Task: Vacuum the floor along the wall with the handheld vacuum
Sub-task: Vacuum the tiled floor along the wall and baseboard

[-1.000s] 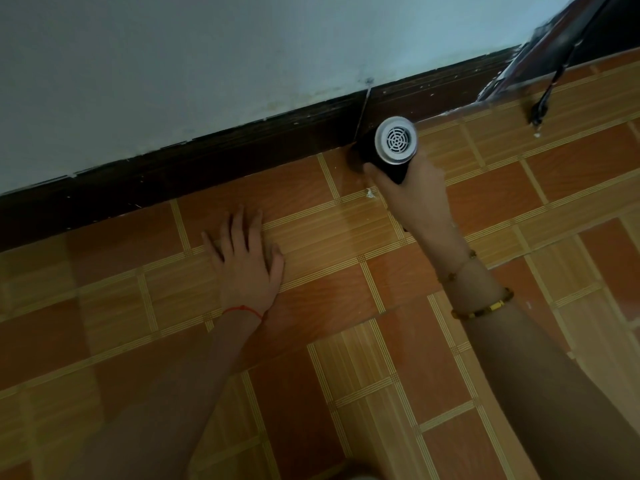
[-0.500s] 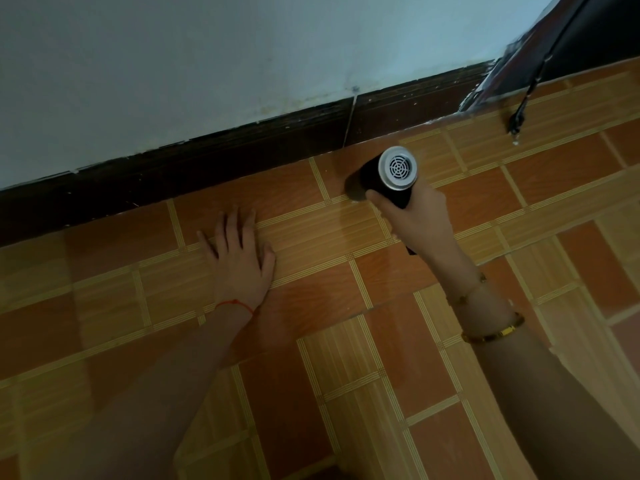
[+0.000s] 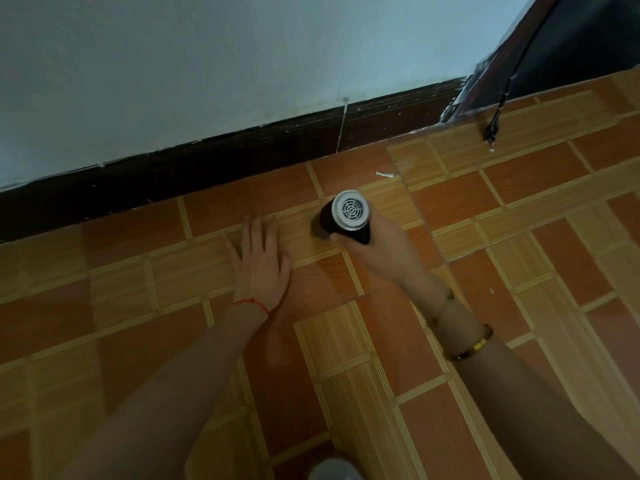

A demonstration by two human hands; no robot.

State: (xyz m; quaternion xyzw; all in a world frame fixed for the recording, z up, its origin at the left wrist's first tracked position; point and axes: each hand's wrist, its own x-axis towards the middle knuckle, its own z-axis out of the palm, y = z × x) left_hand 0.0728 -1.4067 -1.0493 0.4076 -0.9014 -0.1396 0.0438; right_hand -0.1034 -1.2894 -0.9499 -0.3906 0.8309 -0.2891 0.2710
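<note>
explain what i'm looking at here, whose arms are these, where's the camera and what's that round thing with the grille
There is no robot here. The picture comes from a camera worn on a person's head, looking forward and down, so the two arms reaching in from the bottom are that person's own.

The left hand lies flat on the tiled floor, fingers straight, as if for support. The right hand grips a small handheld vacuum; the round white grille is its rear end facing the camera, while its dark body points down at the floor.

Along the top runs a pale wall with a dark skirting board at its foot. A small white scrap lies on the tiles near the skirting, beyond the vacuum. At the upper right a black cable hangs down to the floor.
</note>
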